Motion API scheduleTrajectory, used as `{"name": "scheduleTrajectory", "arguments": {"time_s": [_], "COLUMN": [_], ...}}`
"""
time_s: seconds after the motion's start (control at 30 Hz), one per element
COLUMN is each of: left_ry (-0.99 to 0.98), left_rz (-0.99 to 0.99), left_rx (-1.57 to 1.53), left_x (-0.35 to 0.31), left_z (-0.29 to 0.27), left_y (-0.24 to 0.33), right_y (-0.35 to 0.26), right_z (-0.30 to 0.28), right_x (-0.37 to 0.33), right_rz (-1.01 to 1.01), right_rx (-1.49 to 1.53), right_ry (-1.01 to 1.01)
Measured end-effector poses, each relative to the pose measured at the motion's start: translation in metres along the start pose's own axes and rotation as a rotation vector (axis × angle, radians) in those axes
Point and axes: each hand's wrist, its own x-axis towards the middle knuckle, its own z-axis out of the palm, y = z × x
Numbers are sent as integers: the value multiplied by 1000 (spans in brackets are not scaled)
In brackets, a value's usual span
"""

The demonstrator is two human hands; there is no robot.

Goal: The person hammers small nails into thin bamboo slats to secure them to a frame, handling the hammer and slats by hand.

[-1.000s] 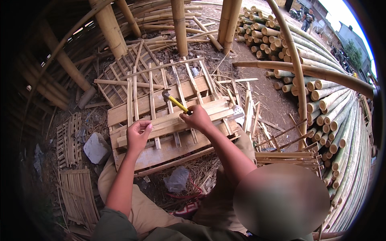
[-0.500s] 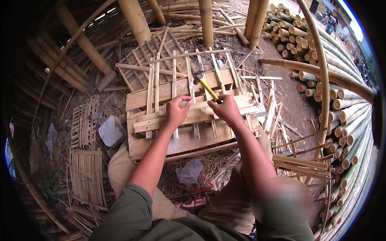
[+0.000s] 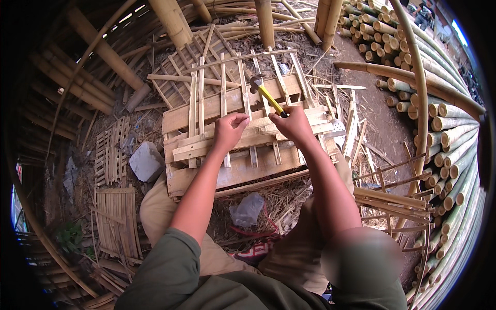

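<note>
Over a rack of pale bamboo slats, my right hand is wrapped round the handle of a claw hammer with a yellow and black grip. Its metal head hangs over the upright slats, pointing away from me. Thumb and fingertips of my left hand are pinched together just left of the hammer; whatever they hold is too small to make out. Both hands are over the bamboo crosspieces that span the slats. Wide wooden boards lie underneath as a low bench between my knees.
A whitish block sits left of the bench, beside slatted panels. Another slatted panel leans beyond the bench. Stacked bamboo poles line the right side. A clear plastic bag lies between my legs.
My view has shifted a little, so the bench appears higher. The left fingertips have drawn closer together. The hammer stays in my right hand, its head slightly farther from me.
</note>
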Motion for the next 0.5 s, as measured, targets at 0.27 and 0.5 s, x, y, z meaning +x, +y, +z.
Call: {"name": "scheduleTrajectory", "arguments": {"time_s": [0.27,0.5], "left_ry": [-22,-24], "left_rz": [-6,-18], "left_rx": [-56,-41], "left_x": [1,0], "left_z": [1,0], "left_y": [-3,4], "right_y": [4,7], "right_z": [-2,-24], "right_x": [1,-2], "right_rz": [-27,-30], "right_rx": [-23,20], "right_ry": [-3,34]}}
